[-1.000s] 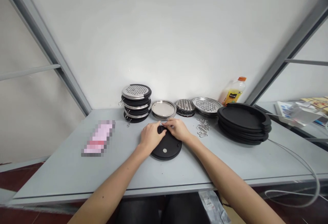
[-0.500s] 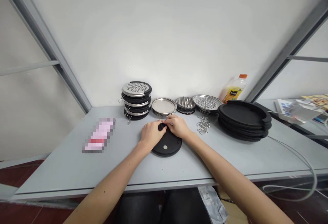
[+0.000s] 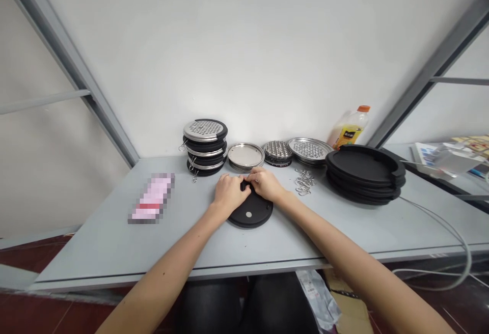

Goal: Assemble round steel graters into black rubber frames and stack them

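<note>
A black round base [image 3: 252, 206] with a pale dot near its front edge lies on the grey table in front of me. My left hand [image 3: 230, 192] closes on its far left rim, thumb pointing inward. Across from it, my right hand [image 3: 265, 184] pinches the far rim, with the fingertips of both hands almost meeting. A small dark opening or piece shows between the thumbs; its detail is too small to tell. Behind the hands lie a stack of plain metal discs [image 3: 246, 156] and a stack of round grater plates [image 3: 278, 151].
Stacked graters with black rims [image 3: 205, 145] stand back left. Wider grater plates [image 3: 310, 150], metal clips [image 3: 304, 182], black round bases [image 3: 364, 173] and an orange-capped bottle [image 3: 353, 128] are to the right. A blurred pink object [image 3: 153, 197] lies left; a cable [image 3: 451, 229] hangs right.
The camera view has shifted slightly. Both hands stay at the far rim of the black base, with only small finger movement.
</note>
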Demonstrator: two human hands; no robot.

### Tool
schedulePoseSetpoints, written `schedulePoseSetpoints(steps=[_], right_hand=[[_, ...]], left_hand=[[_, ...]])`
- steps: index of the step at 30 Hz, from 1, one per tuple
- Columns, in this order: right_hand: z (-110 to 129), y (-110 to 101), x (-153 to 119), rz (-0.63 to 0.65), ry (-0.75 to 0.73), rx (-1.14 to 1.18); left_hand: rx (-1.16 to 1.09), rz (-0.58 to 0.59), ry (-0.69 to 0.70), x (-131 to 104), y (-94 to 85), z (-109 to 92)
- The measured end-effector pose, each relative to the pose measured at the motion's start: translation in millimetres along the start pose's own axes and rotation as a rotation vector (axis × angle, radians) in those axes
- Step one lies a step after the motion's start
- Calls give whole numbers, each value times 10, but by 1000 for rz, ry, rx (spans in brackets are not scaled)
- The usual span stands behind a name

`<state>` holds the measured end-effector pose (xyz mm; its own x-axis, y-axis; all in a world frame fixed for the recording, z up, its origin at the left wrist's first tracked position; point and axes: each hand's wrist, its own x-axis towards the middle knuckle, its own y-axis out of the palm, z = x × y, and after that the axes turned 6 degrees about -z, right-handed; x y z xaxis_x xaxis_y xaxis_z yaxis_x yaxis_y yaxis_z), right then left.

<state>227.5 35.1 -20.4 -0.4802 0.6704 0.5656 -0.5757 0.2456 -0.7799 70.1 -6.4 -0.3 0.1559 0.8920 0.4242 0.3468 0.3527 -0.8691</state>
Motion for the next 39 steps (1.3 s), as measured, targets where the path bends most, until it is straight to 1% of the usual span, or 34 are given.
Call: schedulePoseSetpoints(steps=[2,5,7,14,21,27,33,36,39], right_hand=[[1,6,-1,-2,-6,-2],[1,19,-8,-15,-6,8],[2,21,-13,-20,4,18],[46,-18,-24,-23,27,-16],[27,-23,-92,-66,112,17],[-75,-50,-120,-88,150,183],[-73,-98,-79,-100,203,279],[-67,-114,-61,-117,262,332],[-97,-124,-63,-114,297,340]], left_hand=[[21,33,30,13,-21,4],[69,117,13,32,-50,1],[94,147,6,44,-61,-7],[120,143,58,56,-48,-19],[96,129,88,41,-40,-13],[-18,83,87,23,-29,27],[-151,52,38,17,-15,83],[-270,36,61,37,-63,151],[-389,11,116,69,-115,243]])
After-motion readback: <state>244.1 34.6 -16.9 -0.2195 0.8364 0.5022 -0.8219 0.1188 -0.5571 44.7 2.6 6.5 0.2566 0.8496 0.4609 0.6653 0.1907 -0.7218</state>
